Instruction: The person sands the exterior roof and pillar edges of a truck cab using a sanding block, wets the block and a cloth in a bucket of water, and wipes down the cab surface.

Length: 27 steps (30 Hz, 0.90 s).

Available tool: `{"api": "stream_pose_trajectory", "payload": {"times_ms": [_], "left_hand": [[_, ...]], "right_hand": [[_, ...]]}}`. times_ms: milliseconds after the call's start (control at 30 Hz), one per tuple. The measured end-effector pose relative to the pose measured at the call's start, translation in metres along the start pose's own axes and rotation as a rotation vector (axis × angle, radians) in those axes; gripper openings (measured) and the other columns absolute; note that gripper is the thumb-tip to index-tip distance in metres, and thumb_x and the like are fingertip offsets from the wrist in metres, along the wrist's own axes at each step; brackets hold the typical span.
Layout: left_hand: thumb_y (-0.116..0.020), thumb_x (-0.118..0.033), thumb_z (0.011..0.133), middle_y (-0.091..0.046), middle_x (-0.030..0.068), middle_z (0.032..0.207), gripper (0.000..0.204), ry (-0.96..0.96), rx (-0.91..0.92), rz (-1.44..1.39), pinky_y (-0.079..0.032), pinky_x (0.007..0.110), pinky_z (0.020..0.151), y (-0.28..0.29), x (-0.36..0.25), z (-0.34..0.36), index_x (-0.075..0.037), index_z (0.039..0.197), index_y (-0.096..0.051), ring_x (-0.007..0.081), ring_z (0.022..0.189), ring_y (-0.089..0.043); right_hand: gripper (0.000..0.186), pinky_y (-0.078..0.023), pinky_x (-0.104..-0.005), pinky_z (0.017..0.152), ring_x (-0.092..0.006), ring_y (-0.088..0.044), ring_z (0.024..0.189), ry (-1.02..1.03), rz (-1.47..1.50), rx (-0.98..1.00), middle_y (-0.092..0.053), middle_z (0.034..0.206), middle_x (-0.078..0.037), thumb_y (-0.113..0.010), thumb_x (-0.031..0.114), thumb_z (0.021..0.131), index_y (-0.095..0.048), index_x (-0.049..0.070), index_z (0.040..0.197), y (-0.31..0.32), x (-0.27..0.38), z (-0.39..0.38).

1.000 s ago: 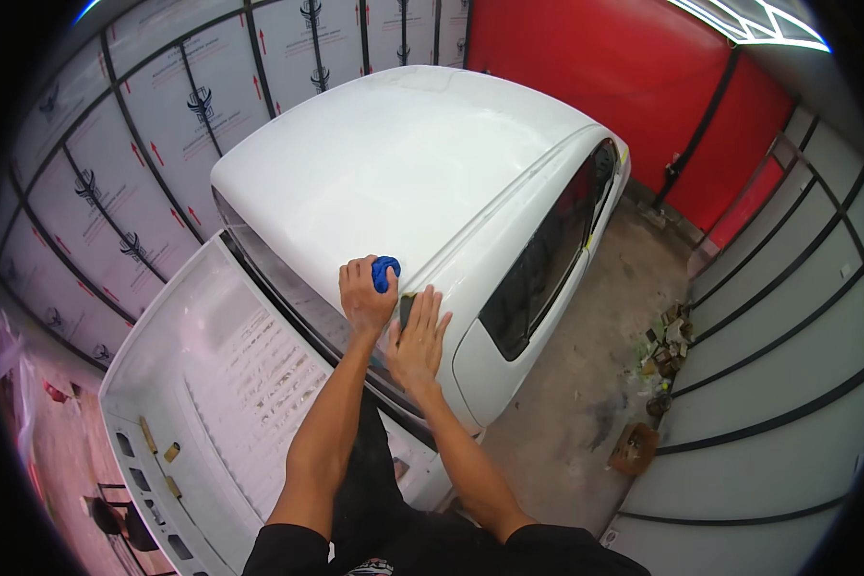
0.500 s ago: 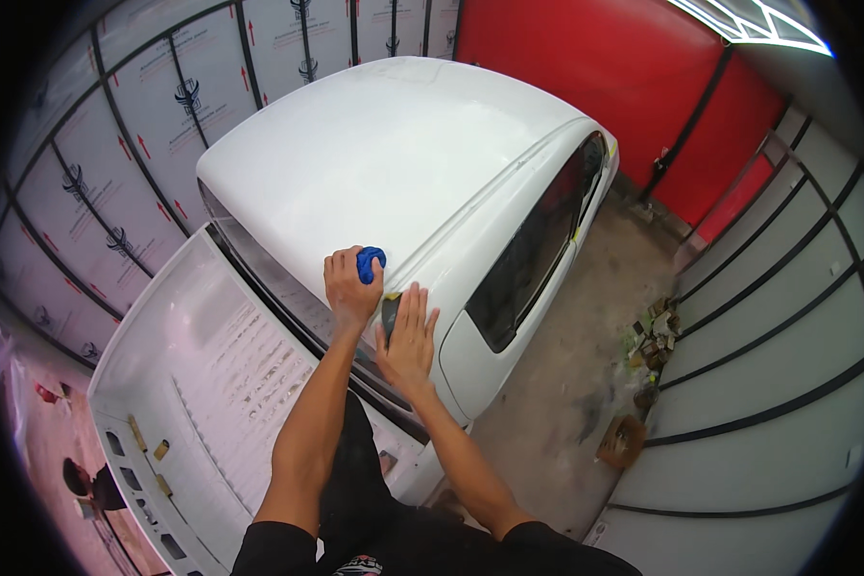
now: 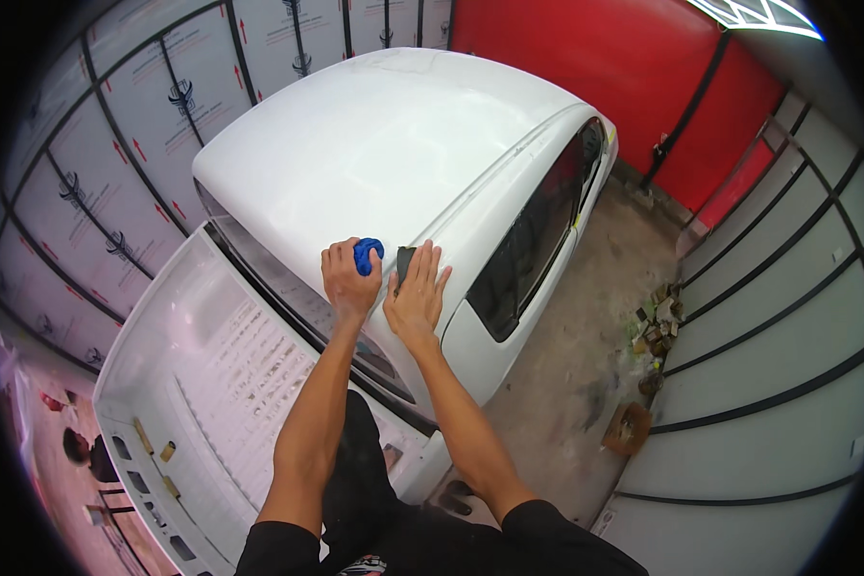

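Observation:
Bunched in my left hand (image 3: 352,278) is a crumpled blue cloth (image 3: 368,256), the fingers curled round it at the rear corner of a white pickup cab roof (image 3: 355,163). Just right of it, my right hand (image 3: 417,302) presses a dark grey piece of sandpaper (image 3: 405,259) against the roof's side edge, near the groove along the roof. Its fingers are long and nearly flat, and they cover much of the sandpaper. Both forearms reach forward over the back of the cab.
The white truck bed (image 3: 187,374) lies below left, with small tan blocks (image 3: 142,435) on its far edge. A dark side window (image 3: 528,259) is right of my hands. Rubble (image 3: 658,322) and a brown box (image 3: 627,429) line the right wall. Another person (image 3: 91,453) is at lower left.
My right hand and the sandpaper have slid forward along the roof edge. The left hand with the blue cloth has barely moved. The view has shifted slightly.

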State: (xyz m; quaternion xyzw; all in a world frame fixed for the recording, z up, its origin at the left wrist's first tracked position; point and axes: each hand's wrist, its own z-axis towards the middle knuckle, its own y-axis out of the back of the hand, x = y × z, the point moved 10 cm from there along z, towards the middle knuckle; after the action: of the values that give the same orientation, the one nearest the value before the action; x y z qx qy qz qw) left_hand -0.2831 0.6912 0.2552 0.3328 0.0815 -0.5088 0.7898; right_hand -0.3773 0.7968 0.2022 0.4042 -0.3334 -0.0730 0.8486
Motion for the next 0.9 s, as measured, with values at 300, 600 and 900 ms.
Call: {"api": "stream_pose_trajectory", "payload": {"times_ms": [300, 600, 900], "left_hand": [[-0.073, -0.02, 0.084, -0.064, 0.0153, 0.103, 0.03, -0.01, -0.007, -0.007, -0.05, 0.046, 0.088, -0.002, 0.0, -0.002, -0.003, 0.108, -0.067, 0.0357, 0.099, -0.058], [-0.073, -0.017, 0.086, -0.065, 0.0161, 0.105, 0.029, -0.02, 0.008, -0.008, -0.051, 0.046, 0.089, 0.01, 0.011, 0.0, -0.002, 0.109, -0.066, 0.0364, 0.102, -0.059], [-0.069, -0.008, 0.082, -0.072, 0.0169, 0.115, 0.025, -0.078, 0.057, -0.182, -0.051, 0.045, 0.101, -0.015, 0.032, -0.003, -0.003, 0.107, -0.067, 0.038, 0.113, -0.065]], "right_hand": [[0.075, -0.007, -0.0589, 0.127, -0.0396, -0.013, 0.159, 0.007, -0.035, -0.036, -0.021, 0.168, -0.026, -0.049, 0.031, 0.102, -0.022, -0.01, 0.159, 0.003, -0.018, 0.017], [0.079, -0.007, -0.0595, 0.127, -0.0383, -0.011, 0.16, 0.159, 0.057, 0.099, -0.016, 0.171, -0.023, -0.057, 0.027, 0.098, -0.021, -0.006, 0.16, -0.011, 0.018, -0.047], [0.05, -0.046, -0.028, 0.1, -0.0173, -0.065, 0.115, -0.495, 1.024, 0.228, -0.069, 0.128, -0.01, -0.045, 0.035, 0.109, -0.063, -0.004, 0.133, -0.012, -0.116, -0.078]]}}
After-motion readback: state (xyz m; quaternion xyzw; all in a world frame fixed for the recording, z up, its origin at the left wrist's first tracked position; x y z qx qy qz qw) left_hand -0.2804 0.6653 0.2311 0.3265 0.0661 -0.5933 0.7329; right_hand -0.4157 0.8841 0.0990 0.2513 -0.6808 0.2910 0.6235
